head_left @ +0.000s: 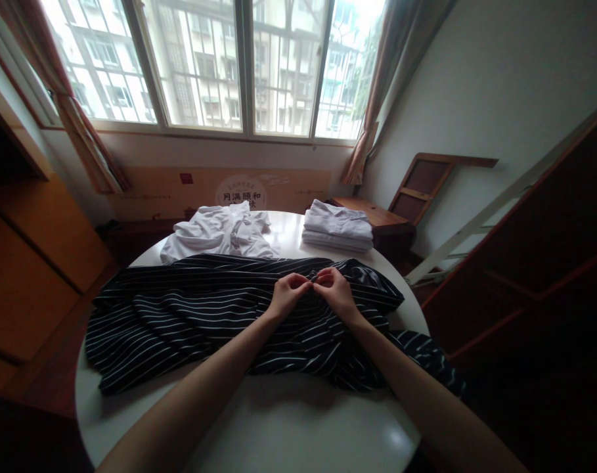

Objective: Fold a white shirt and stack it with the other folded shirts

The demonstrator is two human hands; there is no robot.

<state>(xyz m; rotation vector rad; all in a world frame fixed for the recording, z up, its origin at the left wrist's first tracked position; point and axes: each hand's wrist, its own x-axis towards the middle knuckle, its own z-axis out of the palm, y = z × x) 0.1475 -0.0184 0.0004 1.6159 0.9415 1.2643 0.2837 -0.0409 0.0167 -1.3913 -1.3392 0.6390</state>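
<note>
A black garment with thin white stripes [194, 309] lies spread across the round white table [298, 420], one part hanging over the right edge. My left hand [289, 292] and my right hand [335, 292] meet over its upper right part. Thumb and forefinger of each hand are pinched together on the striped cloth, the fingertips almost touching. The small bit between them is too fine to make out; it may be a fold or a fastening.
Behind the garment lies a loose heap of white clothes [219, 230]. To its right stands a neat stack of folded white shirts [336, 226]. A wooden chair [421, 187] is beyond the table at the right, and a barred window [204, 66] fills the back wall.
</note>
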